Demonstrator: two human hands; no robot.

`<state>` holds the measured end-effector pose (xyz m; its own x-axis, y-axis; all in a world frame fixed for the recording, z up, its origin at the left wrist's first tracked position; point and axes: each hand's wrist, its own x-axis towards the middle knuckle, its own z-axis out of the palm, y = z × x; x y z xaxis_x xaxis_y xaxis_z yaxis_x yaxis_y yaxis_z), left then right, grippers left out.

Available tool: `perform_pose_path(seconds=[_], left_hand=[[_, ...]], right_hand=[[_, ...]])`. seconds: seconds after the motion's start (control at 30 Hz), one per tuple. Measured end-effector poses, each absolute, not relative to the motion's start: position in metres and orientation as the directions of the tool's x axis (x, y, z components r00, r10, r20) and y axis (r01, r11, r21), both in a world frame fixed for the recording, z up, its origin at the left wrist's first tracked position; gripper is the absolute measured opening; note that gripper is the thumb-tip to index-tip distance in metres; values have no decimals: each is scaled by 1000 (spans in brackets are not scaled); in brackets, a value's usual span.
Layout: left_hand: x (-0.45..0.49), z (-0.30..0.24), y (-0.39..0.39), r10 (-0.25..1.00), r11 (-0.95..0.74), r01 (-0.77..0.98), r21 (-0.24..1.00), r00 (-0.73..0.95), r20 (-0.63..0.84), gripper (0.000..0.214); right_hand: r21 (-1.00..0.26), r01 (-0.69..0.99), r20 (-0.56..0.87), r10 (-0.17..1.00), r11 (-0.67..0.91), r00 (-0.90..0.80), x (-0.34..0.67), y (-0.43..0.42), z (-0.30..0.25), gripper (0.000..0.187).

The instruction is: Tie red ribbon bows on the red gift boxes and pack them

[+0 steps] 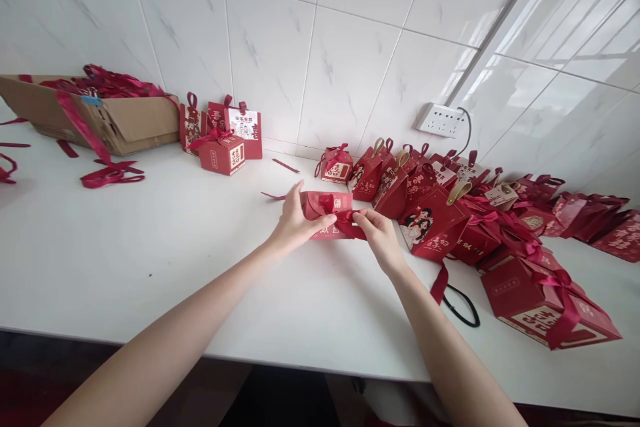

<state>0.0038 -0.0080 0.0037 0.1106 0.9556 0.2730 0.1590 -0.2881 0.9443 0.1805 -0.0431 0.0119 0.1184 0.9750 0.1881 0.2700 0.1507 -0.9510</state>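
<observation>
Head view: box point(327, 231) on tabletop point(150, 227), between back and front edges. Left hand point(292, 221) gripping box, thumb at ribbon point(348, 224); right hand point(382, 237) pinching ribbon, fingers closed. Slack pinch could let ribbon slip; hard squeeze might dent box.

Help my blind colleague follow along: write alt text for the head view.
A person's left hand rests against a small red box on a white table, while the right hand pinches its red ribbon. More red boxes crowd the right side; a cardboard box of tangled ribbons sits far left, near a tiled wall.
</observation>
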Motion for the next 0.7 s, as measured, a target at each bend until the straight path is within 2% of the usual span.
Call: perform_pose_path(seconds=[0.13,0.23,0.33,0.53,0.7], left_hand=[[3,4,-8,793,-605,287,742,142,592,44],[2,3,-6,718,-690,297,660,166,675,17],[0,4,-6,733,-677,256,690,151,664,9],[-14,13,0,803,-566,54,823,262,535,19],[-26,16,7,786,-581,126,804,344,514,15]], right_hand=[[-946,261,222,970,191,98,180,-43,10,29],[-944,254,227,973,212,31,180,-44,10,30],[-949,248,207,978,193,34,180,-44,9,30],[-980,123,176,973,158,148,182,-40,8,30],[-978,150,172,971,147,164,184,-38,8,27]])
